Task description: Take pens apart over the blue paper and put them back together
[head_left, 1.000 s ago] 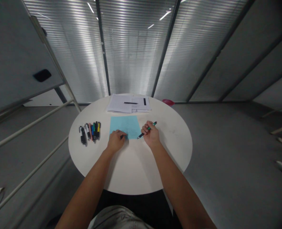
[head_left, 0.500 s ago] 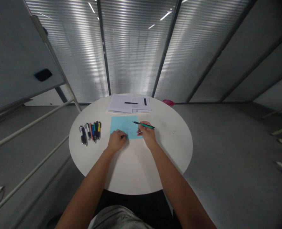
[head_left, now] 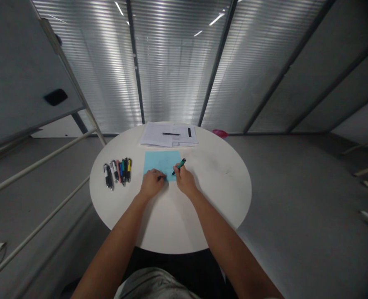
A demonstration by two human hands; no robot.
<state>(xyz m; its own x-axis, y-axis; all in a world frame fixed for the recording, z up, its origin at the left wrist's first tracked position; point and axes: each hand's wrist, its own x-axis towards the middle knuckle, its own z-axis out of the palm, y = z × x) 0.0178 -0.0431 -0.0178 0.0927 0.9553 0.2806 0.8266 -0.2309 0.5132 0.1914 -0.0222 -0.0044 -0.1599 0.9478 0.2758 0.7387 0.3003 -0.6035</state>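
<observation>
A light blue sheet of paper with faint marks lies on the round white table. My right hand is closed on a green-and-black pen, its tip pointing down at the sheet's lower right part. My left hand rests on the sheet's lower left edge, fingers curled. From those fingers pokes a small black piece that looks like a pen cap; the rest of it is hidden.
To the left, a row of several pens and markers lies on the round table. Behind the blue sheet is a stack of white papers with a dark pen on top. A whiteboard stand rises at the left.
My right hand has moved left and slightly down, turning the pen from nearly level to steeply slanted, tip at the sheet. My left hand has stayed in place.
</observation>
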